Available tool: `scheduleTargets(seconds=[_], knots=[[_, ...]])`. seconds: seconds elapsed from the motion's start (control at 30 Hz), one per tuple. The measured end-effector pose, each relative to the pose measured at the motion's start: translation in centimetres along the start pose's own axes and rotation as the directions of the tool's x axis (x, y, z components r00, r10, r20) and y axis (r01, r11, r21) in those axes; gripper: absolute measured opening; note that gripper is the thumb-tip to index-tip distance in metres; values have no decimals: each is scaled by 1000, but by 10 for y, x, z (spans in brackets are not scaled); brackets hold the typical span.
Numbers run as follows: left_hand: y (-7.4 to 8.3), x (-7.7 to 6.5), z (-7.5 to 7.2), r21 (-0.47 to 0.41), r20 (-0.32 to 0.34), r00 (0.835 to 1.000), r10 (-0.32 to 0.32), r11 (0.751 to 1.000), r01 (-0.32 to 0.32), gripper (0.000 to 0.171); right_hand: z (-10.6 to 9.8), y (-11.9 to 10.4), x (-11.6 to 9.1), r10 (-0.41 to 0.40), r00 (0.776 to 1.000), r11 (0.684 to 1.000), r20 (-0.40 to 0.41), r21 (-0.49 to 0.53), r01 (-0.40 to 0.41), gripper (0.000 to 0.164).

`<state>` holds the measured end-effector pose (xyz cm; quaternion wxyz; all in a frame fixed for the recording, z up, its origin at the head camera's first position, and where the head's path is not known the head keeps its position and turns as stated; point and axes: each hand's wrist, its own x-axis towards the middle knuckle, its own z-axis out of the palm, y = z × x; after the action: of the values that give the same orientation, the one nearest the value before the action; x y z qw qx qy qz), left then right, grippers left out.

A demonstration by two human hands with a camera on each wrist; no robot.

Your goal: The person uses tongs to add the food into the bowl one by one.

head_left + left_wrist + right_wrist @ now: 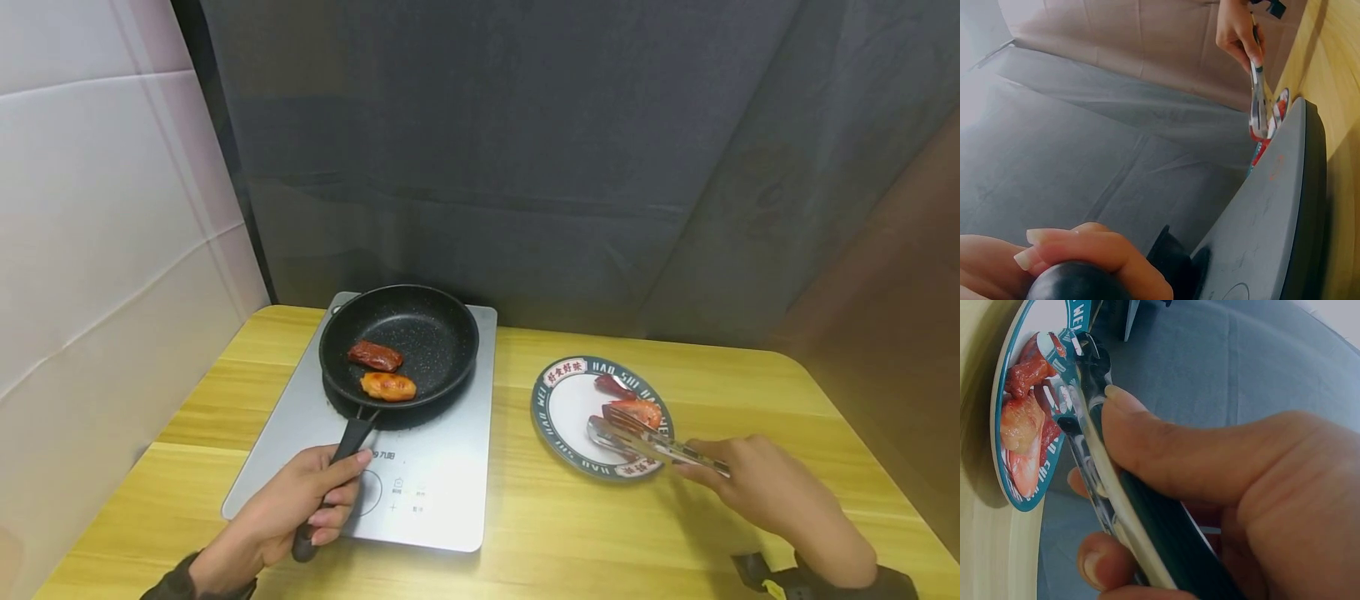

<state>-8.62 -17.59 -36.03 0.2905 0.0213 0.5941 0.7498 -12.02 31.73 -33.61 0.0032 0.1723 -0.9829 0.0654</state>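
My left hand [303,500] grips the black handle of a frying pan [442,333], fingers curled round it. Inside the pan lie a dark red piece of meat [375,356] and an orange-brown glazed piece [387,386]. To the right, my right hand [757,479] holds metal tongs [667,450], thumb on one arm and fingers on the other. The tong tips are parted over a round plate [555,442] with a green lettered rim. On it lie a shrimp [641,411] and red meat pieces [1030,374]. Whether the tips touch one cannot be told.
The pan rests on a silver induction cooker [450,492] with printed controls. Both cooker and plate stand on a yellow wooden table [517,533]. A dark grey cloth [487,167] hangs behind, a white one [97,208] on the left, a brown one [892,333] on the right.
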Motion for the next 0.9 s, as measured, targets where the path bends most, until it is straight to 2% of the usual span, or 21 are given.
scheduleTargets(seconds=[0.2, 0.43, 0.67, 0.9], knots=[[-1, 0, 0, 0, 3, 1000, -2, 1000, 2, 31, 1, 2, -1, -18, 999, 1000, -27, -7, 17, 33], [-1, 0, -1, 4, 4, 1000, 3, 1000, -3, 30, 0, -2, 1, -46, 996, 999, -72, -30, 43, 33], [0, 1, 0, 2, 6, 1000, 6, 1000, -6, 31, -5, -13, 1, -2, 997, 1000, -80, -14, 1, 38], [0, 0, -1, -2, -2, 1000, 2, 1000, -2, 31, -12, -28, 9, -43, 989, 999, -138, -4, 43, 37]])
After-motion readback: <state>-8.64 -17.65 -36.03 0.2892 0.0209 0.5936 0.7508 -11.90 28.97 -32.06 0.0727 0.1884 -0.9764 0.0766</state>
